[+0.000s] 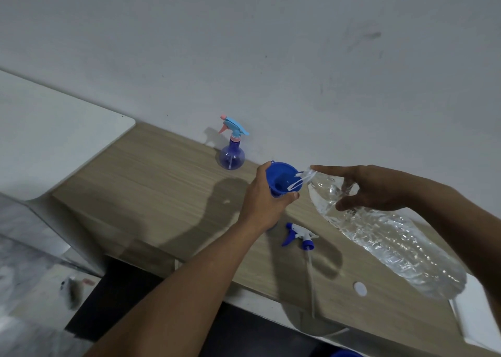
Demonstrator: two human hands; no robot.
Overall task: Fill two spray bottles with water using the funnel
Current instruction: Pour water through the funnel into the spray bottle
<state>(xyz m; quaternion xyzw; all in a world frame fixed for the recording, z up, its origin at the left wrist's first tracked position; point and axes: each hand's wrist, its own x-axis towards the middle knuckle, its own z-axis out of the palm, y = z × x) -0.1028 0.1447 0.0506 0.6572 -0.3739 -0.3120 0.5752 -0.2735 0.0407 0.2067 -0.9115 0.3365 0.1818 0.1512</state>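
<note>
My left hand (264,198) grips a blue funnel (283,179) from the side; whatever stands below it is hidden by my hand and wrist. My right hand (376,188) holds a large clear water bottle (385,234) tilted, its open mouth at the funnel's rim. A purple round spray bottle (231,154) with a light-blue and pink trigger head stands upright by the wall, behind the funnel. A loose white and blue trigger head (298,236) with its long dip tube lies on the wooden table (162,180), in front of the funnel.
A small white round cap (360,288) lies near the table's front edge. A white surface (54,129) adjoins the table on the left. A grey wall rises right behind the table. Dark floor shows below the front edge.
</note>
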